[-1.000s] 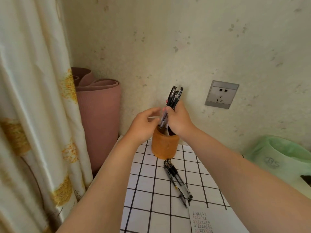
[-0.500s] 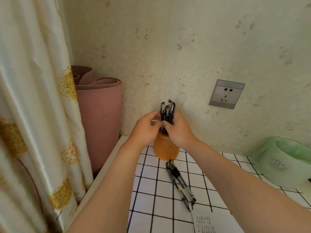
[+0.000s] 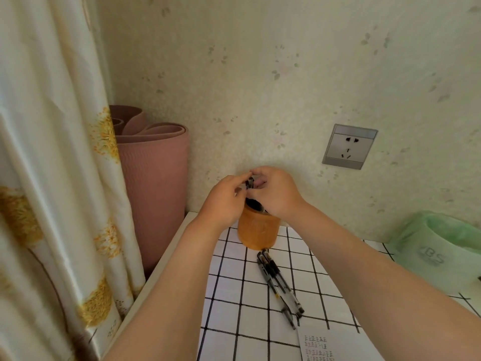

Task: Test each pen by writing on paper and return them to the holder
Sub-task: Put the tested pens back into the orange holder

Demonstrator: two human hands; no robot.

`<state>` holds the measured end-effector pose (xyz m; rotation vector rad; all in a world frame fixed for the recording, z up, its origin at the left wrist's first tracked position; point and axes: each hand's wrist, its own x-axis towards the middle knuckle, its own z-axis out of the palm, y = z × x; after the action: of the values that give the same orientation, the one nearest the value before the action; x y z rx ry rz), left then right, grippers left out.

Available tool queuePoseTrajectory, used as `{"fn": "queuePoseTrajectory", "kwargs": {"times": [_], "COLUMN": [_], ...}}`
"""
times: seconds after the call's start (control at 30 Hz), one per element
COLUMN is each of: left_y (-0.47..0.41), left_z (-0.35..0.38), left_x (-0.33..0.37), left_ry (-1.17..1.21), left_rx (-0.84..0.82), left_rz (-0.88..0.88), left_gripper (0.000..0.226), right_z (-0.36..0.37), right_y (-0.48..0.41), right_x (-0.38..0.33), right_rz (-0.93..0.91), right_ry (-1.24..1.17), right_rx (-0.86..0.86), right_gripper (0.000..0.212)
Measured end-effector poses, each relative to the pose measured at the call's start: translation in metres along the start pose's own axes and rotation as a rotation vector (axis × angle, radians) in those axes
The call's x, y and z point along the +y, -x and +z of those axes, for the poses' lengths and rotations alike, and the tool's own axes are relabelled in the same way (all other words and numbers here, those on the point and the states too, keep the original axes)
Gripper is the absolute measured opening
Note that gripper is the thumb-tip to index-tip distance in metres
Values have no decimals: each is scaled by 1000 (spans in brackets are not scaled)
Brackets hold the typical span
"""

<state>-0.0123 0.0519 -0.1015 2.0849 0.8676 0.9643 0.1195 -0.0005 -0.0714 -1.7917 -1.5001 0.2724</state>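
Observation:
An orange round pen holder (image 3: 257,231) stands at the table's far edge by the wall. A bunch of black pens (image 3: 250,183) sits low inside it, only the caps showing between my fingers. My left hand (image 3: 226,201) and my right hand (image 3: 273,192) both close around the pen tops just above the holder's rim. Three more black pens (image 3: 279,281) lie side by side on the checked tablecloth in front of the holder. A sheet of paper (image 3: 328,345) with small writing lies at the near edge.
A rolled pink mat (image 3: 153,186) stands in the corner left of the table, beside a flowered curtain (image 3: 52,178). A wall socket (image 3: 348,147) is at the right. A green plastic bag (image 3: 442,246) lies on the table's right side.
The bunch of pens has gone down from well above the holder into it. Both hands have followed it down to the rim.

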Motion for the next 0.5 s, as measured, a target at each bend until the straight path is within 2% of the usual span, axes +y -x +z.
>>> {"fn": "queuePoseTrajectory", "kwargs": {"times": [0.07,0.13,0.27,0.33,0.4,0.5], "left_y": [1,3,12,17,19,33], "left_z": [0,0,-3,-3,-1,7], "left_x": [1,-1,-5,-7,-13,-25], "left_ry": [-39,-50,-66,-88,-120,-217], "left_rx": [-18,-23,33,68,11,-210], "left_rz": [-10,-27,-71,-130,-225,-316], "left_gripper": [45,45,51,45,31,12], "right_z": [0,-2,-11,-16,-16,-7], "right_y": [3,8,25,36,47,71], "right_x": [3,5,8,10,16,23], "right_rz": [13,2,-33,-26,21,112], "right_ry": [-60,-63,-10,25,80,253], "right_rx": [-4,23,115,133,50,-199], "right_gripper": [67,63,40,26,14,9]}}
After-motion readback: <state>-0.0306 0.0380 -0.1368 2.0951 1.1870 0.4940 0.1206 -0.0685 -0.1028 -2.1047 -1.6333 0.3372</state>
